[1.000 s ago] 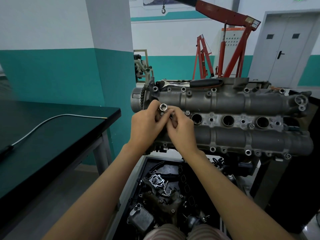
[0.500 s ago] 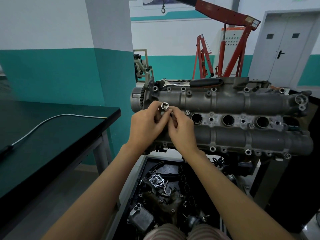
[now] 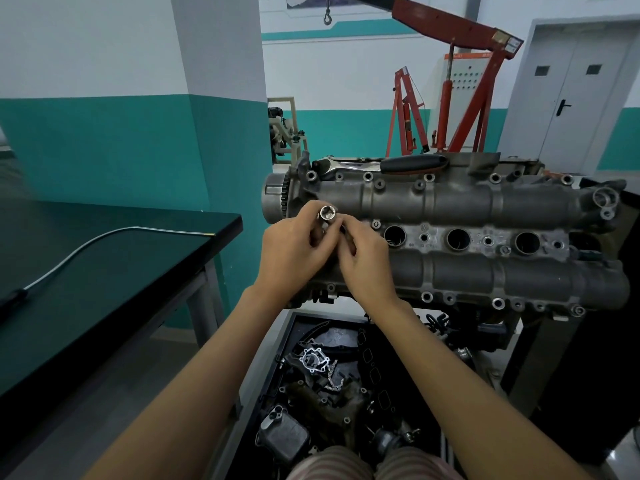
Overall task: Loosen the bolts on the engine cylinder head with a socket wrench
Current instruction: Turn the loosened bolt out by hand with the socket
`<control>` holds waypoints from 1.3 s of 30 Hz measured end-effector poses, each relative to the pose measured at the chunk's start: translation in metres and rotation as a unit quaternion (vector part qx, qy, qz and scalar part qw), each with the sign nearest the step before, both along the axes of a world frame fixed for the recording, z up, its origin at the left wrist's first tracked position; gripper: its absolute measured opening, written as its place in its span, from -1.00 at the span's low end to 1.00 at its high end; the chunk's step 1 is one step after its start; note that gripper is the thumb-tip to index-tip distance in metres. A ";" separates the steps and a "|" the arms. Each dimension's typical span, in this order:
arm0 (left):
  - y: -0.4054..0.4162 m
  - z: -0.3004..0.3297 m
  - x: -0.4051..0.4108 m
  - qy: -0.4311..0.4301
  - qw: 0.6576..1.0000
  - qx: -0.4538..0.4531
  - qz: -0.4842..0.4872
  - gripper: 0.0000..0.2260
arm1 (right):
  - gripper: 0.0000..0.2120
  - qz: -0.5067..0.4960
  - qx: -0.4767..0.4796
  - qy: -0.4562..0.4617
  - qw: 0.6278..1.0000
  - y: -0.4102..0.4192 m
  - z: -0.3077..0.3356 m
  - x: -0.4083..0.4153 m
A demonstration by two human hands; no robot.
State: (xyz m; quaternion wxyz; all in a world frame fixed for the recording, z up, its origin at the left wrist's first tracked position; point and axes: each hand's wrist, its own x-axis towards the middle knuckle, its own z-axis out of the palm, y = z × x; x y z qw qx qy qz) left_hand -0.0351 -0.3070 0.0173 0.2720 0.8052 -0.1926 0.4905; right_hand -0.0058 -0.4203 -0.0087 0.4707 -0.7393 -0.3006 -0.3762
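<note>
near: our left hand (image 3: 292, 251) and right hand (image 3: 367, 259) pinch a socket (image 3: 327, 213) together, open end toward us, likely checking fit. behind: cylinder head (image 3: 450, 237). far edge: ratchet wrench (image 3: 388, 164), parked within reach.

Both hands, left hand (image 3: 294, 252) and right hand (image 3: 367, 261), pinch a socket (image 3: 327, 213) before the cylinder head (image 3: 485, 209); ratchet wrench (image 3: 388, 164) at twelve o'clock.

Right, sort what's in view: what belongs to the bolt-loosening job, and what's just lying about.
Job:
- socket, held by left hand and right hand
- ratchet wrench, lying on top of the head
- cylinder head

Lying about:
- tray of engine parts below
- cable on the black table
- red engine crane
</note>
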 end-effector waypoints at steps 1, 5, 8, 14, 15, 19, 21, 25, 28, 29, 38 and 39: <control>0.000 0.000 0.001 0.001 1.000 -0.003 0.004 -0.85 | -0.79 -0.001 0.000 0.001 1.000 0.000 -0.001 0.001; 0.000 -0.001 0.003 0.000 1.000 -0.025 0.010 -0.75 | -0.87 -0.016 0.027 0.039 0.999 0.001 -0.001 0.002; 0.000 0.000 0.002 0.004 1.000 -0.029 0.002 -0.71 | -0.92 -0.018 0.021 0.034 0.999 0.000 -0.002 0.002; -0.001 0.000 -0.001 -0.002 1.000 -0.007 -0.006 -0.83 | -0.85 -0.002 -0.001 0.009 1.000 -0.001 0.000 0.000; -0.001 0.000 -0.001 -0.003 1.000 -0.004 -0.004 -0.84 | -0.82 -0.002 -0.005 0.007 1.000 -0.001 0.000 -0.001; 0.001 0.000 0.002 -0.002 1.000 -0.017 0.007 -0.82 | -0.80 -0.015 0.006 0.021 1.000 0.001 0.000 0.001; 0.000 -0.001 0.004 -0.001 1.000 -0.029 0.007 -0.77 | -0.86 -0.025 0.018 0.035 0.999 0.001 -0.001 0.002; -0.001 -0.002 0.003 0.000 1.000 -0.025 -0.001 -0.75 | -0.95 -0.016 0.016 0.033 0.999 0.000 -0.002 0.003; 0.000 0.000 0.000 -0.001 1.000 -0.010 0.000 -0.81 | -0.93 0.000 0.014 0.027 1.000 0.000 -0.001 0.002; 0.000 0.001 0.000 0.000 1.000 -0.003 0.003 -0.82 | -0.89 0.004 0.015 0.022 1.000 0.000 -0.001 0.001; -0.001 -0.001 0.002 0.001 1.000 -0.021 0.015 -0.72 | -0.92 -0.024 0.025 0.042 0.999 0.001 -0.001 0.003; -0.001 -0.001 0.002 -0.001 1.000 -0.021 0.012 -0.72 | -0.98 -0.022 0.023 0.039 0.999 0.001 -0.002 0.002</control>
